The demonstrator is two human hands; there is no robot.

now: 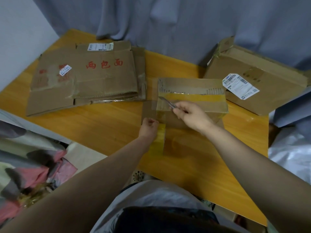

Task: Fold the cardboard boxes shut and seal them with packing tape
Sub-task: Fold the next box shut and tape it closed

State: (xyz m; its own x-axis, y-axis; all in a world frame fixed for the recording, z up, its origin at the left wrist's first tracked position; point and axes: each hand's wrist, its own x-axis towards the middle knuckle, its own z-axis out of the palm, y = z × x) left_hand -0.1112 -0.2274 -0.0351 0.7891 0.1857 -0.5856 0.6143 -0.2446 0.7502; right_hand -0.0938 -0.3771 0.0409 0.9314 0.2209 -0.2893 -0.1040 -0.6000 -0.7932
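Counter (pixel 104 128): orange wood grain, running from your lap out to a grey curtain (pixel 168 22) at the far side.

Flattened cardboard (pixel 87 76): a stack of collapsed boxes lies on the far left of the counter. The top sheet has red characters printed on it and a white label (pixel 100 47) at its far edge.

Closed box (pixel 269 91): far right of the counter. It has a white shipping label (pixel 240 85) on top, and one flap corner stands up at its far-left corner.

Small box (pixel 198 83): centre of the counter, just beyond your hands, between the stack and the closed box. Its flaps are folded down, and a band of yellowish tape lies along its top.

Tape (pixel 160 113): a clear yellowish length leaves the small box's left end and runs toward you, down to your left hand. The wider yellow piece beneath that hand looks like the roll, but blur leaves this uncertain.

Left hand (pixel 149 127): near the small box's near-left corner. The fingers are curled tight and grip the tape.

Right hand (pixel 190 115): over the small box's near face. Your thumb and fingers pinch the handle of a thin metal blade (pixel 166 100).

Blade: the tip points away and to the left, at the tape where it comes off the box top's left edge. Whether the edge touches the tape cannot be told.
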